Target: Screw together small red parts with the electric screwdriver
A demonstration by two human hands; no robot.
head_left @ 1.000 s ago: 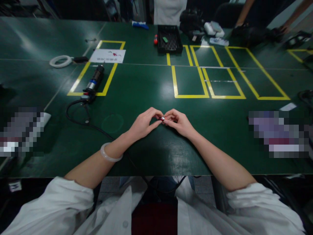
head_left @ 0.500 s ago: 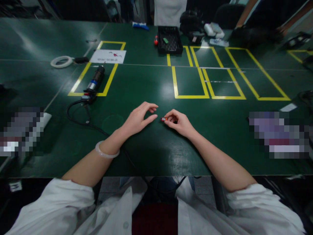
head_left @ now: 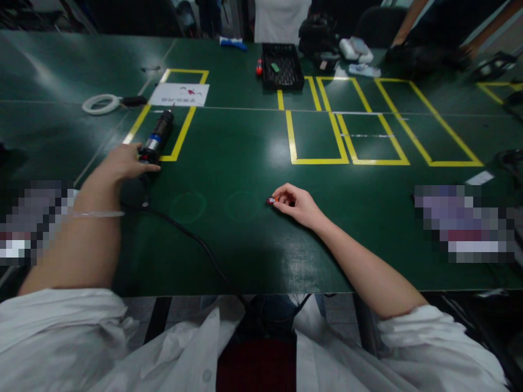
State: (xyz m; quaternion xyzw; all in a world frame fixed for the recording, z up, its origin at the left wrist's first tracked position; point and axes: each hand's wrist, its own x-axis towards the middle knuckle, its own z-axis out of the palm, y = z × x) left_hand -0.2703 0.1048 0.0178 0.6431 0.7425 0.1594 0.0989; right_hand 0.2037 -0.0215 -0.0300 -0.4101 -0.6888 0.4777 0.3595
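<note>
My left hand [head_left: 126,162] is at the rear end of a black cylindrical tool [head_left: 158,135] with a blue band, thumb and fingers spread on either side of it. Whether the fingers press on the tool is hard to see. The tool lies on the green table inside a yellow taped frame, its tip pointing away from me. Near the middle of the table, my right hand [head_left: 292,202] pinches a small red and orange part [head_left: 271,201] between thumb and fingertips, just over the tabletop. The fingers partly cover this part.
A black cable [head_left: 196,238] runs from the tool to the table's front edge. Farther back are a white tape roll [head_left: 101,104], a paper sheet [head_left: 180,94] and a black tray [head_left: 283,81] holding a green piece. Other people stand across the table.
My left hand has moved left, from beside the small part to the rear end of the tool. My right hand has stayed almost in place with the small part.
</note>
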